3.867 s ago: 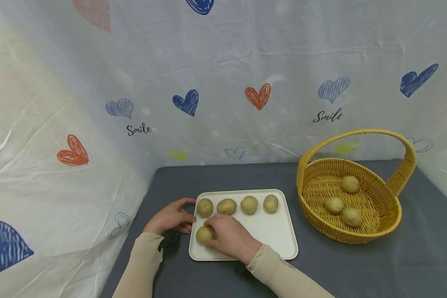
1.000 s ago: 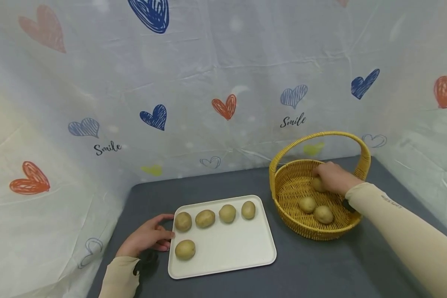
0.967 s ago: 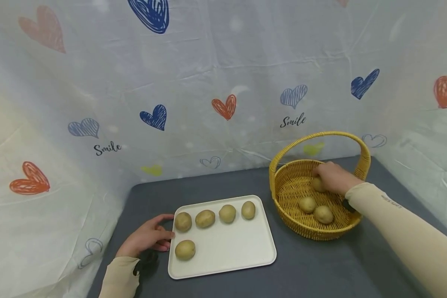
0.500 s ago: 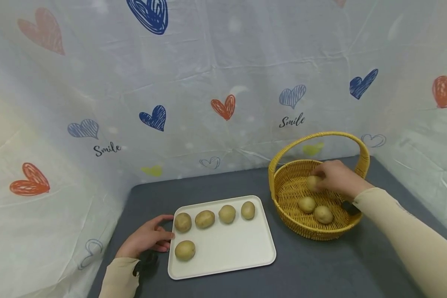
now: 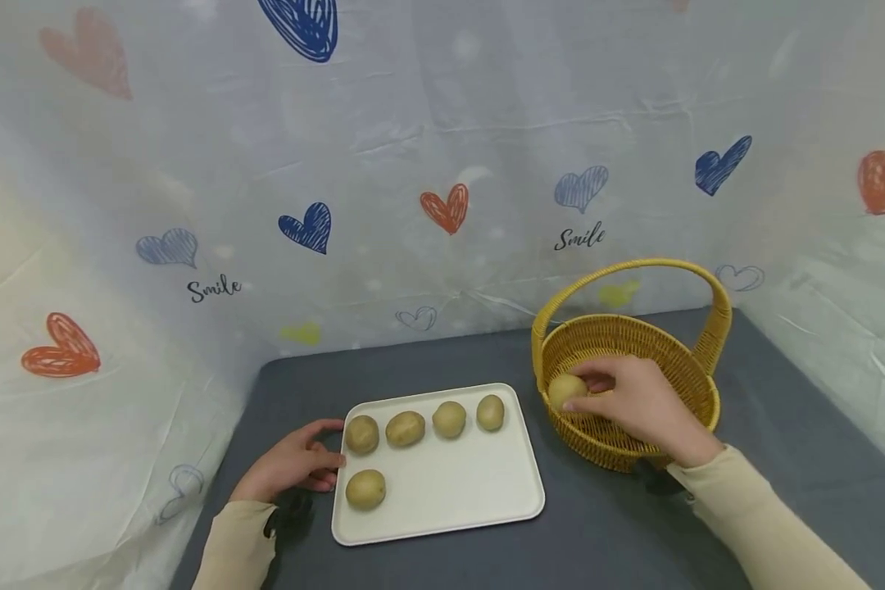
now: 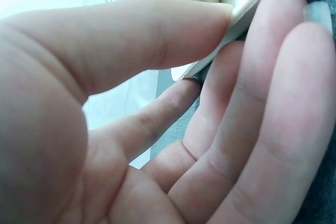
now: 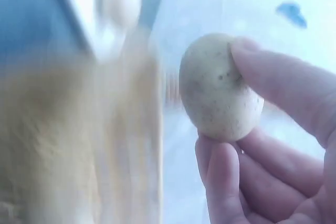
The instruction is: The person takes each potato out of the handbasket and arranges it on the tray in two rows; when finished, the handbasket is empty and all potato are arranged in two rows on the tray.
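Note:
My right hand (image 5: pixel 637 401) pinches a potato (image 5: pixel 567 392) between thumb and fingers over the left side of the yellow wicker basket (image 5: pixel 696 381). In the right wrist view the pale, speckled potato (image 7: pixel 218 90) shows clear of the blurred basket wall (image 7: pixel 126 145). The hand hides the other potatoes in the basket. My left hand (image 5: pixel 291 463) lies at the left edge of a white tray (image 5: pixel 457 483), its thumb and fingertips touching the rim. Several potatoes stand in a row along the tray's far side, and one more potato (image 5: pixel 365 489) sits at its near left.
The basket's tall arched handle (image 5: pixel 645 263) rises above my right hand. A dark grey cloth (image 5: pixel 413 369) covers the table. Behind it hangs a pale curtain (image 5: pixel 383 147) with printed hearts.
My right hand has lifted the potato from the back of the basket and carried it left and toward me, to the basket's left rim. My left hand stays at the tray.

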The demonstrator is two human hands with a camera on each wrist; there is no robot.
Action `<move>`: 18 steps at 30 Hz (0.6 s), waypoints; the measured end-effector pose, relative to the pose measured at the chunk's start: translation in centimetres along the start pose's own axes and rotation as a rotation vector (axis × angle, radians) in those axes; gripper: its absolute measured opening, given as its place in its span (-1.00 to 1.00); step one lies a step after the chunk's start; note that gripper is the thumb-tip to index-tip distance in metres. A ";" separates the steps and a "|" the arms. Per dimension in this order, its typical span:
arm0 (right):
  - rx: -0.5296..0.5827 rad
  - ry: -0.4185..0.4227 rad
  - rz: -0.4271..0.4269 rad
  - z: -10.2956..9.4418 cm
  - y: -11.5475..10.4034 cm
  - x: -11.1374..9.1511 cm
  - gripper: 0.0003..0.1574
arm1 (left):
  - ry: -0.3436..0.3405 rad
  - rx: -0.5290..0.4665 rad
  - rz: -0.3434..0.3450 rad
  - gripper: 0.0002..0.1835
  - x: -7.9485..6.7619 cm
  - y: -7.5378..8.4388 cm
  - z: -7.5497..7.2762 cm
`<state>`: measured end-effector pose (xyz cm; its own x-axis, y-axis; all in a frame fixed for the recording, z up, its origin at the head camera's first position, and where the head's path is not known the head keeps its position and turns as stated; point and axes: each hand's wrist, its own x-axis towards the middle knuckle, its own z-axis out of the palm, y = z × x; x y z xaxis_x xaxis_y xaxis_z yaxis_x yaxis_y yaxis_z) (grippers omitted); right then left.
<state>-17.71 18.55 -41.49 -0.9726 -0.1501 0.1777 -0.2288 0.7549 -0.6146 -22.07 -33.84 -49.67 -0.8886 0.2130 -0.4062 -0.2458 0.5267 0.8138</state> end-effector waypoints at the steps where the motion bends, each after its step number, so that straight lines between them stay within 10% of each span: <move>1: 0.030 -0.006 0.001 0.9 -0.6 -0.2 -0.39 | 0.001 -0.001 0.004 -0.11 0.0 -0.1 0.0; 18: 0.263 -0.129 -0.097 15.5 -9.1 1.7 -0.49 | -0.004 -0.036 0.040 -0.14 -0.5 0.1 -0.2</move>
<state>-17.90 1.50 -47.50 -0.9390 -0.3061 0.1567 -0.3078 0.5447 -0.7801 -21.66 -34.05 -49.32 -0.8964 0.2368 -0.3746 -0.2238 0.4877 0.8438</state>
